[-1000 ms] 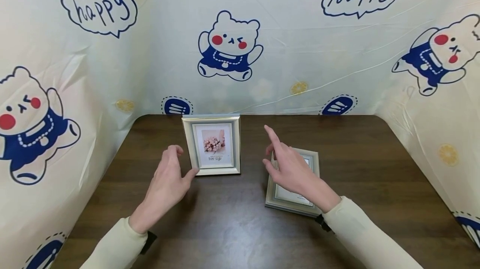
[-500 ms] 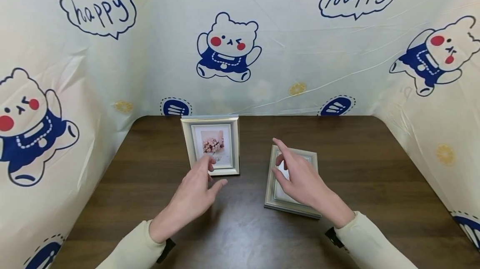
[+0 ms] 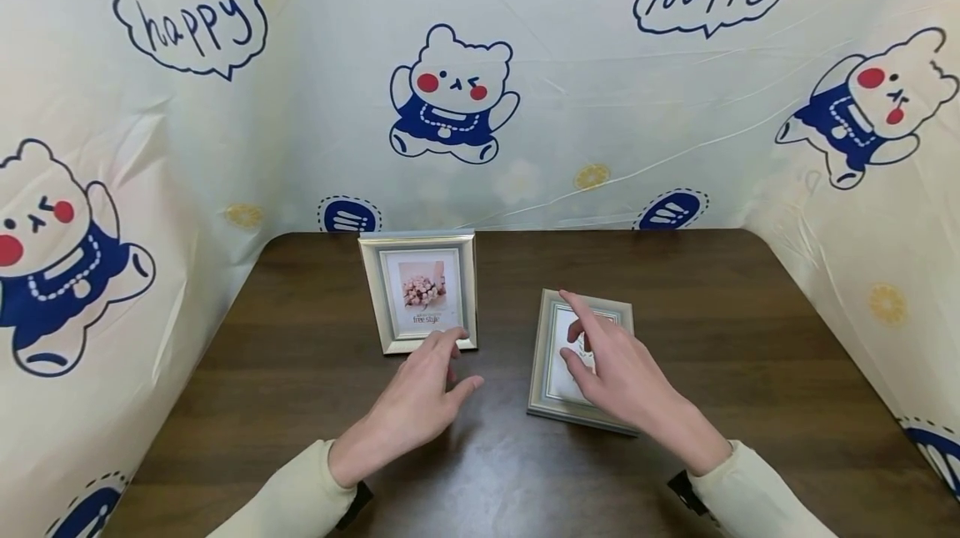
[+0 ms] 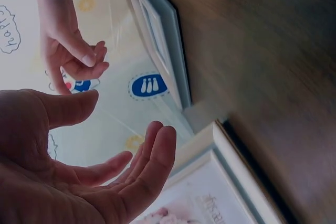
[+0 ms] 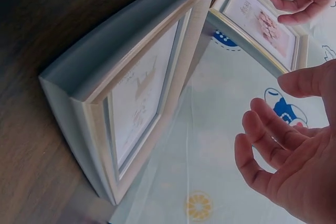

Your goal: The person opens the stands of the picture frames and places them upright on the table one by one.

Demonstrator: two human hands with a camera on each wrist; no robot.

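Observation:
A silver-gold picture frame (image 3: 416,251) with a pink flower picture stands upright toward the back of the brown table. Just in front of its lower right corner hovers my left hand (image 3: 412,396), fingers loosely bent and holding nothing. To the right, a second picture frame (image 3: 545,346) of similar colour lies face up, turned slightly askew. My right hand (image 3: 630,371) hangs above it with the index finger extended, covering part of its picture. In the right wrist view this frame (image 5: 173,103) shows thick sides, apart from the fingers (image 5: 257,166).
The brown wooden table (image 3: 285,354) reaches back to a pale curtain (image 3: 570,87) printed with bears, oranges and the word happy. The same cloth hangs along both sides. Dark straps (image 3: 354,505) sit at the cuffs of both sleeves.
My left hand has moved right, from the left edge of the upright frame to its lower right corner. My right hand has drifted slightly right and toward me. Both frames stay put.

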